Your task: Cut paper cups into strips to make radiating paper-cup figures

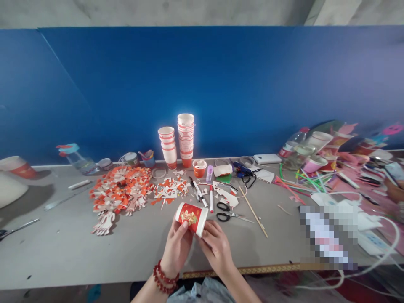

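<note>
A red and white paper cup (191, 217) lies tilted on its side between my two hands, above the table's near edge. My left hand (179, 236) is wrapped around its base end, the thumb pressed on the printed red side. With its fingers at the white rim, my right hand (216, 243) grips the other end. Just beyond, black-handled scissors (232, 213) lie with blades pointing right. A red marker (211, 199) and black markers (198, 193) rest behind the cup. Cut paper scraps (170, 189) are scattered to the left of them.
Two tall stacks of paper cups (185, 141) stand by the blue partition (202, 75). A heap of orange and white paper cut-outs (121, 189) covers the left. A wooden stick (254, 212) lies to the right, with a power strip (368, 242) and cables beyond. Another person's hand (396, 189) shows far right.
</note>
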Tool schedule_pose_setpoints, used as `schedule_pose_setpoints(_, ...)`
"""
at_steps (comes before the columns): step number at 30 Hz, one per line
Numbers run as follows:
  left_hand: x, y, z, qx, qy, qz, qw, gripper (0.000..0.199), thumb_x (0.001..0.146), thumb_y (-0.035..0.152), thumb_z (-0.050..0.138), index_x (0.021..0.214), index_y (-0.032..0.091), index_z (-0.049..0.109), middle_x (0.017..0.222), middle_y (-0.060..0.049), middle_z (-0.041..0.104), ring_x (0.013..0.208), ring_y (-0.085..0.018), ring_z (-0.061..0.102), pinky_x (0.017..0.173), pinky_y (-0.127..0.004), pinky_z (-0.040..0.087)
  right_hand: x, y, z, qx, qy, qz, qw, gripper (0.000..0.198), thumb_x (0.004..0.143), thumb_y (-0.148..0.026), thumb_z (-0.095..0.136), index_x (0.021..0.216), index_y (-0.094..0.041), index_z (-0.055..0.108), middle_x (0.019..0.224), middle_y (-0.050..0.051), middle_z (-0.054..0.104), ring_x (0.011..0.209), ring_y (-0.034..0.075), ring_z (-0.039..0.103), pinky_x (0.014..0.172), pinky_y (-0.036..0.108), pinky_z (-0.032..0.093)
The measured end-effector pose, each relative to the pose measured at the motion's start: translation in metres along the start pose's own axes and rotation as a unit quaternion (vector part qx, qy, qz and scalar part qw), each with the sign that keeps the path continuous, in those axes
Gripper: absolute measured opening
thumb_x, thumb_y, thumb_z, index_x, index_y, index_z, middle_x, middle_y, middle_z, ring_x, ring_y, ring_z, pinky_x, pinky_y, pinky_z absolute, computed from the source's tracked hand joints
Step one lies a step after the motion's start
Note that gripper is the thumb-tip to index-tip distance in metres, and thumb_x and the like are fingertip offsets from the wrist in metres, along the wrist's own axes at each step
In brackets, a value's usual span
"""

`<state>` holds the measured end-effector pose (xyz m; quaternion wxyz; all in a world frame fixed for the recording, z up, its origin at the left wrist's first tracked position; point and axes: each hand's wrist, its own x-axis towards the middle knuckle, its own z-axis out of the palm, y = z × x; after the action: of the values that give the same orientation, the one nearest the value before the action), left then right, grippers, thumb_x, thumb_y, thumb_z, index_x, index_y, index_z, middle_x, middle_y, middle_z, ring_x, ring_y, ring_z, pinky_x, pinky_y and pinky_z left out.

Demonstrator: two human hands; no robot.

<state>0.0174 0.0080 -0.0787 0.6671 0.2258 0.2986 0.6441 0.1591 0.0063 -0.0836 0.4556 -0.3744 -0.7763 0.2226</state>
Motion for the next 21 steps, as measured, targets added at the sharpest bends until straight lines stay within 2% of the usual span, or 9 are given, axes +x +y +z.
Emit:
schedule_pose_setpoints(4,0.0,-0.006,0.0,-0.041,-0.013,-0.024,0.999,0.024,0.078,0.026,0.07,0.102,0.023,0.069,0.099,-0.005,0.072,0.098,-0.022,0.066,0.092,-0.036,0.049,-0.009,0.004,0.003,-0.049,0.021,-0.011,0.999,0.031,0.093,-0.016,0.046,0.114,-0.027,0.066,0.115,0.012,0.065,0.091,0.027,0.059,0.075,0.04,0.052)
schedule_pose_setpoints(9,-0.004,-0.004,0.004,-0.04,-0.053,-0.033,0.997,0.036,0.082,0.039,0.067,0.113,0.021,0.066,0.117,-0.01,0.068,0.115,-0.028,0.059,0.103,-0.042,0.042,-0.011,0.007,0.004,-0.076,0.024,-0.031,0.996,0.036,0.09,-0.013,0.047,0.117,-0.028,0.065,0.119,0.01,0.063,0.096,0.027,0.058,0.076,0.041,0.052)
schedule_pose_setpoints(13,-0.007,0.0,0.008,-0.022,-0.032,-0.054,0.998,0.041,0.082,0.037,0.067,0.12,0.022,0.063,0.117,-0.01,0.069,0.116,-0.029,0.06,0.101,-0.044,0.043,-0.009,0.005,0.004,-0.08,0.003,-0.054,0.995,0.037,0.09,-0.014,0.048,0.118,-0.031,0.065,0.126,0.009,0.061,0.101,0.027,0.058,0.082,0.041,0.051)
schedule_pose_setpoints(15,-0.007,0.002,0.006,-0.019,-0.024,-0.052,0.998,0.049,0.081,0.035,0.067,0.127,0.024,0.058,0.117,-0.011,0.069,0.115,-0.03,0.06,0.099,-0.045,0.045,-0.01,0.002,0.004,-0.036,-0.025,-0.047,0.998,0.034,0.089,-0.023,0.053,0.12,-0.029,0.064,0.128,0.01,0.059,0.103,0.028,0.058,0.086,0.041,0.05)
schedule_pose_setpoints(17,-0.008,0.004,0.004,-0.017,-0.022,-0.034,0.999,0.057,0.08,0.034,0.068,0.134,0.026,0.051,0.118,-0.01,0.068,0.115,-0.031,0.06,0.097,-0.046,0.047,-0.01,-0.002,0.004,0.055,-0.021,0.005,0.998,0.035,0.087,-0.038,0.057,0.12,-0.025,0.064,0.123,0.013,0.06,0.096,0.028,0.061,0.081,0.038,0.053)
schedule_pose_setpoints(18,-0.008,0.004,0.002,-0.014,-0.025,-0.022,0.999,0.061,0.079,0.033,0.069,0.136,0.027,0.048,0.118,-0.01,0.068,0.115,-0.03,0.06,0.096,-0.045,0.048,-0.009,-0.004,0.004,0.115,0.0,0.049,0.992,0.038,0.087,-0.044,0.057,0.118,-0.022,0.064,0.116,0.013,0.063,0.086,0.025,0.062,0.074,0.035,0.054)
schedule_pose_setpoints(19,-0.008,0.005,0.001,-0.01,-0.029,-0.01,0.999,0.064,0.078,0.031,0.07,0.138,0.03,0.045,0.118,-0.009,0.068,0.115,-0.03,0.06,0.096,-0.044,0.048,-0.009,-0.005,0.004,0.181,0.025,0.099,0.978,0.04,0.087,-0.05,0.056,0.114,-0.021,0.065,0.105,0.012,0.066,0.074,0.022,0.061,0.064,0.031,0.053)
schedule_pose_setpoints(21,-0.007,0.005,-0.001,0.005,-0.043,0.01,0.999,0.07,0.077,0.029,0.072,0.139,0.034,0.041,0.118,-0.007,0.067,0.113,-0.028,0.061,0.095,-0.043,0.049,-0.006,-0.008,0.006,0.302,0.064,0.197,0.931,0.039,0.086,-0.054,0.058,0.1,-0.019,0.066,0.079,0.006,0.064,0.054,0.014,0.052,0.047,0.023,0.045)
